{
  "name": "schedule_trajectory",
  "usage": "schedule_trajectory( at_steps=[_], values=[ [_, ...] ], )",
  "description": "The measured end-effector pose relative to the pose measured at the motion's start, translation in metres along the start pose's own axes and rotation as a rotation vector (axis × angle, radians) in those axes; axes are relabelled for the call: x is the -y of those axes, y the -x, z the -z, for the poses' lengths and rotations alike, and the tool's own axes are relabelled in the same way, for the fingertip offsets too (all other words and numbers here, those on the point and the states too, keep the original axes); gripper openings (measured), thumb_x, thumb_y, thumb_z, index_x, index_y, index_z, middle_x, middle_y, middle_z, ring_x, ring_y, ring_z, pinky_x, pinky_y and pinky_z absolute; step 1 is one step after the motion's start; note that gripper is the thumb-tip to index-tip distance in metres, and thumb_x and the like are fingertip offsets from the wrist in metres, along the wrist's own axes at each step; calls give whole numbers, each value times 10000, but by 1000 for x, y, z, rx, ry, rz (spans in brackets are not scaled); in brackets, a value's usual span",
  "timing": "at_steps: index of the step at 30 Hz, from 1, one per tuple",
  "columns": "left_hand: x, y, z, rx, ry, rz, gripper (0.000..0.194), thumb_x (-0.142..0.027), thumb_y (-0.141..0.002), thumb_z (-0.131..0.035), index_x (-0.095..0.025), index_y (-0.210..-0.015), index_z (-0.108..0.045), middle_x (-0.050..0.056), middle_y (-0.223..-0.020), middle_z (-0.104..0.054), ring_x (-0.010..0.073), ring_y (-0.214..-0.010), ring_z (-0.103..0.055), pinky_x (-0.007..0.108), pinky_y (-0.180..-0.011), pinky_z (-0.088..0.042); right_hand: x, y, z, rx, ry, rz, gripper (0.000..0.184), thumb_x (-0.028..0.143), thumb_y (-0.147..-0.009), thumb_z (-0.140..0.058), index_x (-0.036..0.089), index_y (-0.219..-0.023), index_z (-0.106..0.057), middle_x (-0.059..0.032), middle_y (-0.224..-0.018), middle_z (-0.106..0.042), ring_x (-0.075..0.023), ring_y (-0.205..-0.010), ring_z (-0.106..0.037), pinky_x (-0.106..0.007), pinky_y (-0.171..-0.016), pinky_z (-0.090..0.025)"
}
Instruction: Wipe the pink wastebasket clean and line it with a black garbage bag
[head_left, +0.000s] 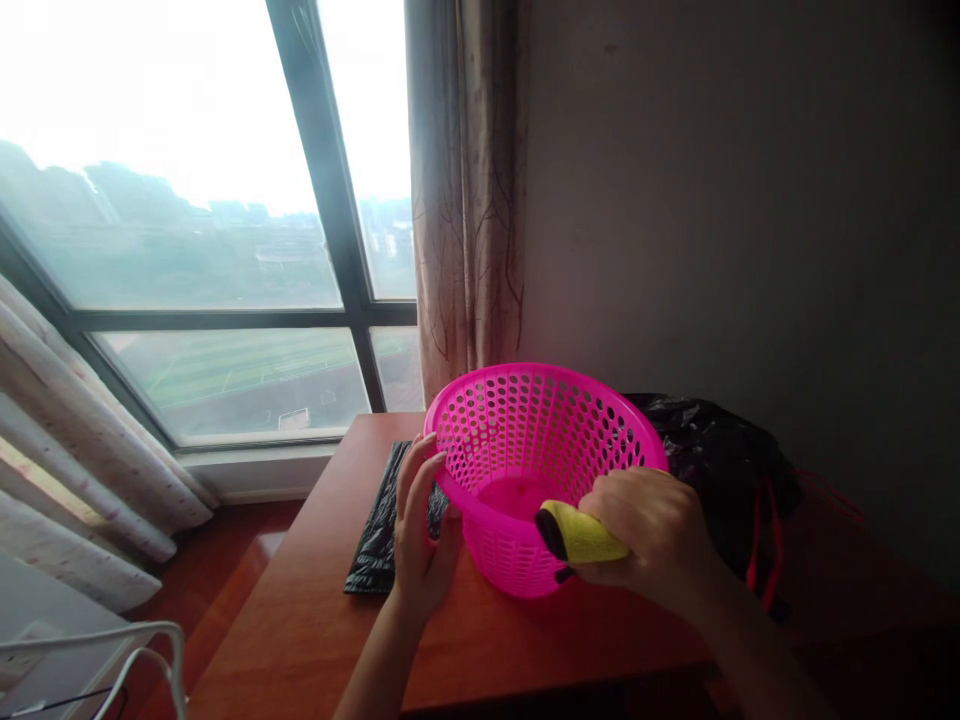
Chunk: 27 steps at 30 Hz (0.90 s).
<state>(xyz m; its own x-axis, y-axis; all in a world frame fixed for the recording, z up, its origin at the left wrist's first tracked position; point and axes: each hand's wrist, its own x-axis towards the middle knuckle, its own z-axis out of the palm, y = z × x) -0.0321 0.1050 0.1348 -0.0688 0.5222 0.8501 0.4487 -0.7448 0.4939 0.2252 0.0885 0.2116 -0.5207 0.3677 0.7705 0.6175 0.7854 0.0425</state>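
Basket (502,560), pink, perforated, 1 pc., upright on tbl. (360,640), btwn. hands; yellow cloth (592,537) w/ dark edge (bunched, roughly crosswise) gripped tight in R hand (654,530), nearer near-R rim; L hand (424,530) loosely spread, fingertips at L rim.

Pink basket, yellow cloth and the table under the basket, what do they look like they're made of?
Pink basket: probably molded plastic, smooth with a slight sheen; the regular holes and rounded rim suggest it.
Yellow cloth: soft fabric, perhaps microfiber, given its matte, fuzzy-looking surface.
Table: reddish-brown with a low sheen, either wood or wood-look laminate; I can't tell which.
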Motion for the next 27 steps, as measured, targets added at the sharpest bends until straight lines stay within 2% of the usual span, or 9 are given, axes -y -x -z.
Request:
schedule_trajectory(
  at_steps=[7, 17, 27],
  values=[
    [-9, -5, 11, 37, -105, -38, 440, -257, -941, -541, -248, -1377, -487, 149, -1470, -441, 325, -1390, -392, 554, -1111, -378, -2, 1, 0, 0, -22, -8, 192, 338, -789, -703, 197, -722, -591, 11, -611, -571, -143, -597, -535, -312, -639, -334],
    [-20, -16, 18, 72, -106, 22, 437, -216, -837, -670, -244, -1255, -548, 141, -1350, -499, 319, -1276, -502, 507, -986, -519, -2, 0, 0, -20, -38, -9, 171, 315, -784, -692, 200, -720, -582, 8, -614, -586, -144, -603, -552, -307, -638, -357],
    [-22, -38, 26, 157, -154, -51, 410, -131, -739, -664, -240, -1124, -572, 108, -1218, -541, 304, -1223, -515, 512, -1008, -491, -1, 1, -1, -29, -21, -12, 173, 325, -793, -683, 202, -719, -587, 13, -598, -568, -141, -584, -543, -303, -629, -350]
  ],
)
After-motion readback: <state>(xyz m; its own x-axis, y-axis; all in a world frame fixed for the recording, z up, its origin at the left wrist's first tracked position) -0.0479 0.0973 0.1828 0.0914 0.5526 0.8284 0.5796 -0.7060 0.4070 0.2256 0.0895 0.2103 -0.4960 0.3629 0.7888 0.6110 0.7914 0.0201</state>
